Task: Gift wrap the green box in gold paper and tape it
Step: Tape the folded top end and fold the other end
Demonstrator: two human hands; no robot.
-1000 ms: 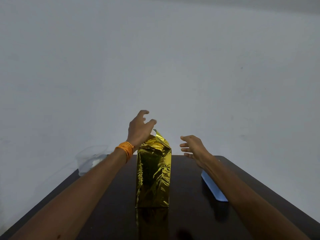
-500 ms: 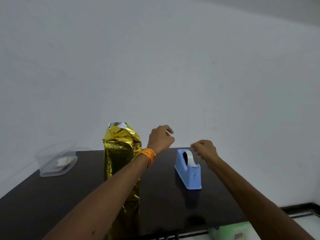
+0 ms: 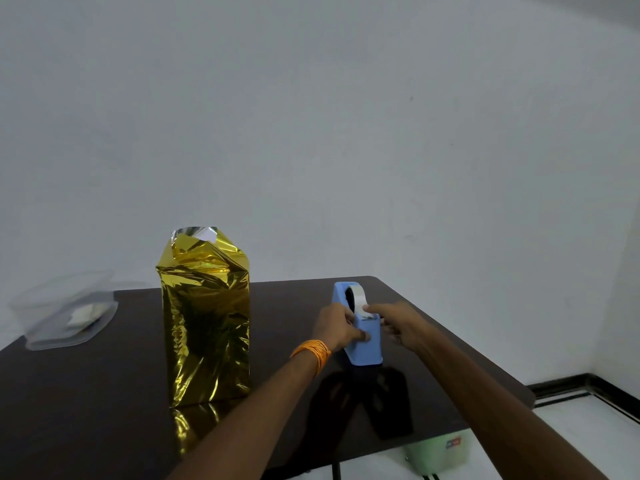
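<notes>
Left of centre in the frame, the tall box wrapped in crinkled gold foil paper [image 3: 207, 327] stands upright on the dark glossy tabletop [image 3: 86, 393]. Its top is unfinished: the foil flaps stick up loosely and show their silver underside. No hand touches it now, whereas a second ago the left hand was at those flaps.

Right of centre, both hands have come down onto the pale blue plastic tape dispenser [image 3: 369, 344]; half a second ago they hung in the air above it. The left hand [image 3: 337, 327], with an orange thread band [image 3: 311, 351] at its wrist, grips the dispenser's near left side, thumb on its front face. The right hand [image 3: 398, 323] curls its fingers against the dispenser's right side, and its thumb tip lies on the free end of the white tape roll [image 3: 356, 296]. Whether that end is lifted cannot be told.

At the far left edge a clear plastic tub [image 3: 65, 313], blurred, sits on the tabletop with something white inside. At lower right, a pale green container [image 3: 436, 452] stands on the floor beneath the tabletop's edge.
</notes>
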